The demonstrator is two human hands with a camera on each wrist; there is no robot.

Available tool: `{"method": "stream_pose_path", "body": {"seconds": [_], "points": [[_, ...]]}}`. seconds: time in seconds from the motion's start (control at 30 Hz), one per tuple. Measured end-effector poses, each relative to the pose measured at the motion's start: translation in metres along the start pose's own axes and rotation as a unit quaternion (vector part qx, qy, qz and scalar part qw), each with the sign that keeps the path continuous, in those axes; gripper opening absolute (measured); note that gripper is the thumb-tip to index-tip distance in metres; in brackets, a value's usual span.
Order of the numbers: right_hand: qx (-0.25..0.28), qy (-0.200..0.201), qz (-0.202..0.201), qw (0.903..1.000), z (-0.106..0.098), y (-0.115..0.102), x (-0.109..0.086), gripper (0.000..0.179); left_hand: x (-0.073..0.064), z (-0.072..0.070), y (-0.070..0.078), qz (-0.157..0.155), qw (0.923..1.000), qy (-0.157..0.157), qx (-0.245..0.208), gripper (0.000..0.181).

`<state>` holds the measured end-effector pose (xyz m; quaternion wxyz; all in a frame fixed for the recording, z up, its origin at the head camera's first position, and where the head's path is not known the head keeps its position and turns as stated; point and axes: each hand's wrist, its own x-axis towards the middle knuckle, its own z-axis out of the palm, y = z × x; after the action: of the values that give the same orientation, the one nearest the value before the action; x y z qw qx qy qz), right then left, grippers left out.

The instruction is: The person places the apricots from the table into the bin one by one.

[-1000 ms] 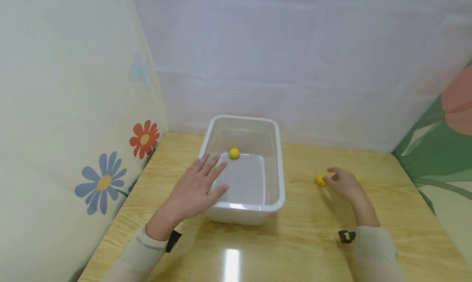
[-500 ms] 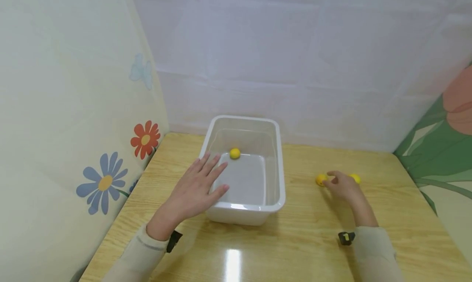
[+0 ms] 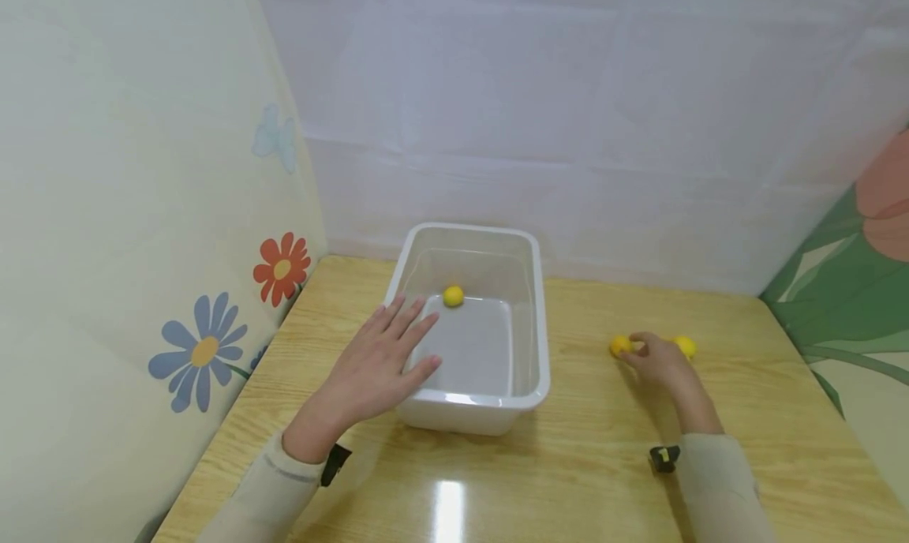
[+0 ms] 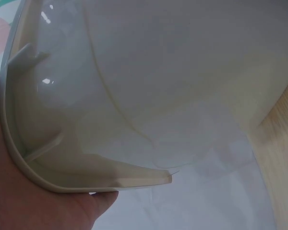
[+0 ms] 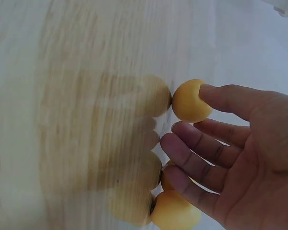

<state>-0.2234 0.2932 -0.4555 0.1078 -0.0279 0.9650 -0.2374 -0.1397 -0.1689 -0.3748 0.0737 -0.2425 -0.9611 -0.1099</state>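
My right hand (image 3: 660,361) pinches a small orange-yellow fruit (image 5: 191,101) on the table between thumb and index finger. The other fingers are loosely bent below it in the right wrist view. Close beside those fingers lies a yellow fruit (image 5: 175,211), which looks lemon-yellow in the head view. Another orange-yellow fruit (image 5: 167,176) is mostly hidden behind the fingers. My left hand (image 3: 379,361) rests with straight, spread fingers over the near left rim of a white plastic tub (image 3: 543,346). Inside the tub, towards the back, sits one yellow fruit (image 3: 453,296).
The wooden table (image 3: 582,464) reaches back to a white cloth (image 3: 497,93). Flower-printed cloth (image 3: 142,211) borders the left, and another printed cloth (image 3: 852,306) stands at the right. The tub's wall rises between the two hands.
My right hand has shifted slightly and its thumb and index finger have closed in on the orange-yellow fruit. More of the yellow fruit beside it shows. The left hand keeps its place.
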Motion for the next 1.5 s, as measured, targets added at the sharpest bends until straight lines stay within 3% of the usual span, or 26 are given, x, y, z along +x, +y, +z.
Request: {"method": "stream_pose_path", "body": {"seconds": [0.7,1.17,1.5], "points": [[-0.015,0.011,0.006,0.9998,0.007,-0.001,0.010,0.056,0.000,0.000,0.001,-0.003,1.0000,-0.002,-0.003,0.068],[0.005,-0.011,0.010,0.9999,0.005,-0.005,-0.002,0.064,0.000,0.000,0.000,0.000,1.0000,0.002,-0.001,0.068],[0.005,0.013,-0.023,0.9996,-0.003,-0.018,-0.012,0.062,0.001,0.001,0.000,-0.002,1.0000,-0.001,-0.005,0.067]]}}
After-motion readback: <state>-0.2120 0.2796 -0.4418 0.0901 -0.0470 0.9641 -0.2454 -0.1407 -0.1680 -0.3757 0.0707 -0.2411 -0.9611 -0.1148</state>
